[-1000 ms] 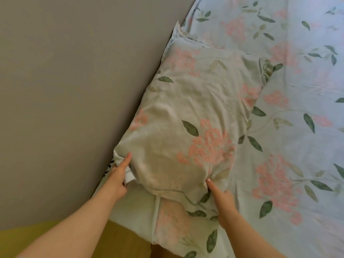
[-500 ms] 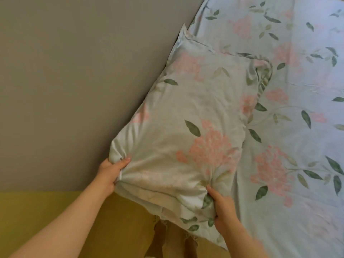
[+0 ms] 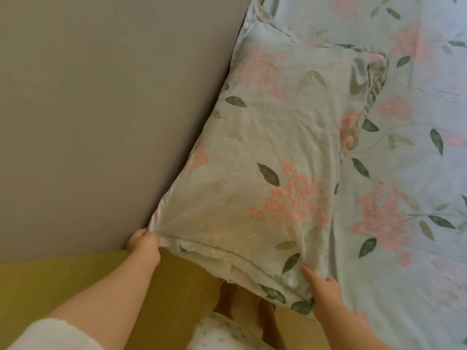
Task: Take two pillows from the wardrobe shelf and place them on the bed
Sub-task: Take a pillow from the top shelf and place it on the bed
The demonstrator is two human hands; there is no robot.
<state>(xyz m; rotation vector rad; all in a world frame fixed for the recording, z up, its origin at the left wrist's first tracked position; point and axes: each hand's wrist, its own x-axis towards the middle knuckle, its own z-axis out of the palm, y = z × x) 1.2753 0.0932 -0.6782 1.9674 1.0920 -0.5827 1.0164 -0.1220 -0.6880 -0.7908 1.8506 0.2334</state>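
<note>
The person stands at the side of the bed (image 3: 417,157), next to the grey wall (image 3: 101,109), with one floral pillow (image 3: 265,157) stretched out ahead of them. The left hand (image 3: 144,245) is clenched on the pillow's near left corner, bunching the case fabric hard against the wall. The right hand (image 3: 323,289) is closed over the near right corner, thumb on top of the cloth and the other fingers underneath, out of sight. The far part of the pillow lies on the flowered bedcover, along the wall; the near edge juts past the edge of the bed, over the yellow floor (image 3: 63,281), and seems to be borne by the two hands alone.

The main risk is letting go too soon. With the near end unsupported, the pillow could tip and slide off toward the person's feet, so it probably needs a push further onto the bed first.

A second risk lies in the grips themselves: both appear to hold mostly loose case rather than filling (the left one certainly looks like a pinch of fabric), so a firm tug could shift the case and leave the stuffing lumped at the far end.

The wall side is tight too. The left corner could catch or fold under against the wall and leave the pillow crooked.

Only this one pillow is clearly visible here (case and bedcover share one print, which makes edges hard to read), so whether another already lies on the bed cannot be told.
</note>
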